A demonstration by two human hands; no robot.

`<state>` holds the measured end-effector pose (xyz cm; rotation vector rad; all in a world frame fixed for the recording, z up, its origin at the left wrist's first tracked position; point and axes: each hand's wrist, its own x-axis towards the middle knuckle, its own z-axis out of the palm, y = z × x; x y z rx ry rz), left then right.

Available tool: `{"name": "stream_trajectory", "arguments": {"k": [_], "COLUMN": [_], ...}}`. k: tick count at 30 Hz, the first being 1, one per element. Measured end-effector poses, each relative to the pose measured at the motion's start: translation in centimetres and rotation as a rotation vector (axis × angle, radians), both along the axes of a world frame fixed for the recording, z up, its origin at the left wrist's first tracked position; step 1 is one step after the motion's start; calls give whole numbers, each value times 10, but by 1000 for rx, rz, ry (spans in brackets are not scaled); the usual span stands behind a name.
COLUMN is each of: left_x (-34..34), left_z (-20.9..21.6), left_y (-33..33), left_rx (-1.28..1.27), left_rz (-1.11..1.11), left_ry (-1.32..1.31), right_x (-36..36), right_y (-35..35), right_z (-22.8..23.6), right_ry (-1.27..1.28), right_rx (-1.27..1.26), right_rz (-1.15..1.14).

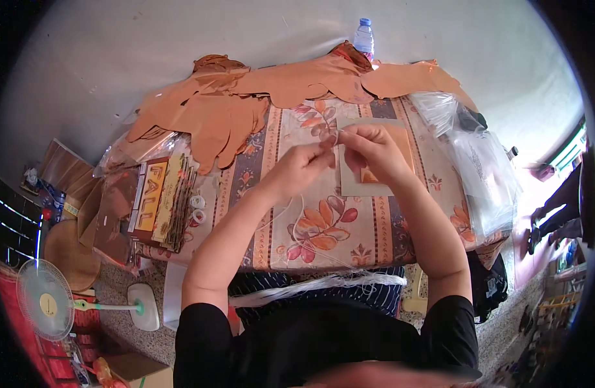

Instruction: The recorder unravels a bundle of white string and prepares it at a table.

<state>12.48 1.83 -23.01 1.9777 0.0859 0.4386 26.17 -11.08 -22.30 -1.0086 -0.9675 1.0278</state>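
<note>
My left hand point(299, 169) and my right hand point(377, 152) meet over the middle of the table, each closed in a pinch. A thin white string point(337, 136) runs between their fingertips. More white string trails from below my left hand over the cloth toward the front edge. Under my right hand lies a flat greyish board point(353, 189) with an orange-brown piece point(401, 143) on it, partly hidden by the hand. Across my lap rests a long bundle of white strings point(323, 283).
Brown paper cutouts point(291, 83) line the back of the patterned tablecloth point(281, 236). A stack of printed cards point(156, 202) and small white rolls point(198, 209) sit left. Clear plastic bags point(482, 171) lie right. A bottle point(364, 40) stands behind; a fan point(46, 301) is lower left.
</note>
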Motion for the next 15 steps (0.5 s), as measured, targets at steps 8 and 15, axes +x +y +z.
{"name": "stream_trajectory", "arguments": {"k": [8,15], "left_x": [-8,-14], "left_z": [5,4], "left_y": [8,12], "left_rx": [-117,-322], "left_rz": [-83,-108], "left_ry": [29,107], "right_x": [-7,0], "right_y": [-4,-2], "right_z": [-4,-9], "right_ry": [-37,-260], "right_rx": [-84,-198], "right_rz": [133,-25]}}
